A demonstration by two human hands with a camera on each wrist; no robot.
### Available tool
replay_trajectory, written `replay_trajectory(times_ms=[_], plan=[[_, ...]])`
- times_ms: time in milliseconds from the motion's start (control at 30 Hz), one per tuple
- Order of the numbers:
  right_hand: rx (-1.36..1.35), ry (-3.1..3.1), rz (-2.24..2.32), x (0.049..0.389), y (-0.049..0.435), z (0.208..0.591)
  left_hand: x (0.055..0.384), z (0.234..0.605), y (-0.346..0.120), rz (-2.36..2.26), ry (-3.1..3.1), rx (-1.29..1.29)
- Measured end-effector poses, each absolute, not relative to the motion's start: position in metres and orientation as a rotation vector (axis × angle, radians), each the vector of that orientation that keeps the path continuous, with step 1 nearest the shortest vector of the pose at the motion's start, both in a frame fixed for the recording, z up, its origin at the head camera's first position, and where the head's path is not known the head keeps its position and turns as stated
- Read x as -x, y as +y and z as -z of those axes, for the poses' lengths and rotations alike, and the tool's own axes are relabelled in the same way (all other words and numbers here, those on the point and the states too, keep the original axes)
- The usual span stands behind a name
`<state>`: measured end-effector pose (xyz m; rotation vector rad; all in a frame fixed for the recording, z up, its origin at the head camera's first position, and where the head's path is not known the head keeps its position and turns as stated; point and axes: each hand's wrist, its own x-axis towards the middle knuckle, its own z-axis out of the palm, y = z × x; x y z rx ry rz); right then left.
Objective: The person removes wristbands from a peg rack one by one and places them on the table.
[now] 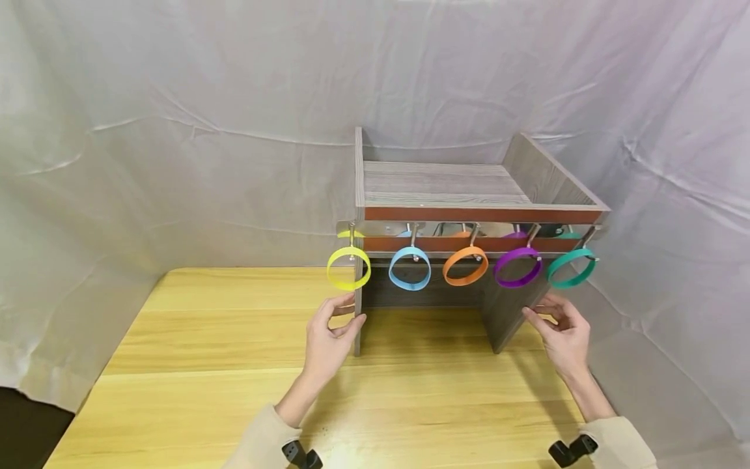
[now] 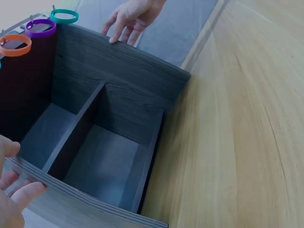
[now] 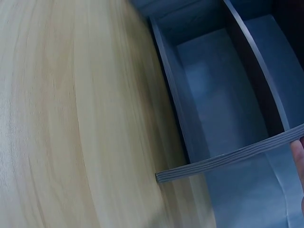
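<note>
A grey wood-grain shelf unit [image 1: 445, 179] stands upright on the table, with a row of hooks along its front. My left hand [image 1: 328, 342] pinches the front edge of its left side panel, thumb on the near edge and fingers on the outer face. On the opposite panel, my right hand [image 1: 567, 335] grips the edge between thumb and fingers. Colored rings hang from the hooks: yellow [image 1: 331, 273], light blue [image 1: 392, 277], orange [image 1: 448, 273], purple [image 1: 500, 273] and teal [image 1: 553, 272]. In the right wrist view only a bit of the right hand's fingers [image 3: 298, 159] shows.
The yellow wood table [image 1: 222, 352] extends to the left and front of the unit. Grey cloth [image 1: 234, 182] hangs behind and at both sides, close to the unit's right panel. An inner board [image 2: 76, 128] divides the unit's lower space.
</note>
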<state>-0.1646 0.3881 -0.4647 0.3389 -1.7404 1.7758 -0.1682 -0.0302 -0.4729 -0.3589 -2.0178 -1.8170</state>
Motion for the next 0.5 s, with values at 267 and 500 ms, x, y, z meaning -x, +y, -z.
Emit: replay_trajectory(times_ms=[267, 500], plan=[[-0.28, -1.782, -1.769, 0.1637, 0.3891, 0.4638, 0.1661, 0.4731, -0.0245, 1.81, -1.994, 0.318], [-0.36, -1.765, -1.786, 0.1652, 0.3915, 0.4652, 0.1666, 0.473, -0.0222, 1.772, -1.958, 0.303]])
